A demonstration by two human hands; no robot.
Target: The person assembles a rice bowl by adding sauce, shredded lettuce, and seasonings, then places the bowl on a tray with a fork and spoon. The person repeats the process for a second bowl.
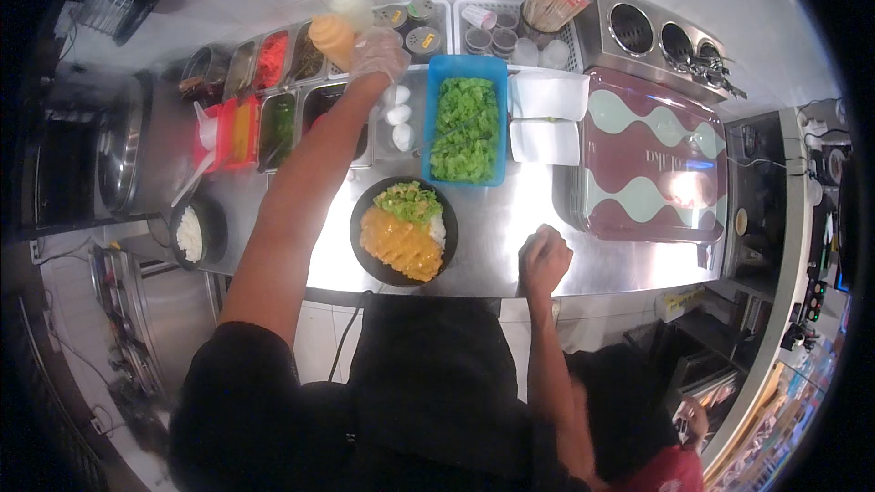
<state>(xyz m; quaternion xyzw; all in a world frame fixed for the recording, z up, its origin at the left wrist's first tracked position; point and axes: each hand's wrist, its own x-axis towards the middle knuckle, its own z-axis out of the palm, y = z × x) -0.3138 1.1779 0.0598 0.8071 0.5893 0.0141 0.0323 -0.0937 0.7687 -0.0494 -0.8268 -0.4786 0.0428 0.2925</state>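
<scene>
My left hand (379, 55), in a clear plastic glove, reaches over the counter to the back row. It is right beside an orange squeeze bottle (331, 39) and a pale bottle (351, 8). Its fingertips are hidden, so whether it grips either one is unclear. Curled into a fist, my bare right hand (547, 260) rests near the counter's front edge with nothing visible in it. Between my arms sits a dark round bowl (357, 246) holding sauce-covered food (400, 242), chopped lettuce (410, 201) and white rice (437, 229).
A blue tub (502, 164) of lettuce stands behind the bowl, beside several white eggs (403, 137). Stacked patterned trays (649, 150) lie right. A rice bowl (217, 232) sits left by a lidded steel pot (126, 143). Another person's hand (694, 417) shows lower right.
</scene>
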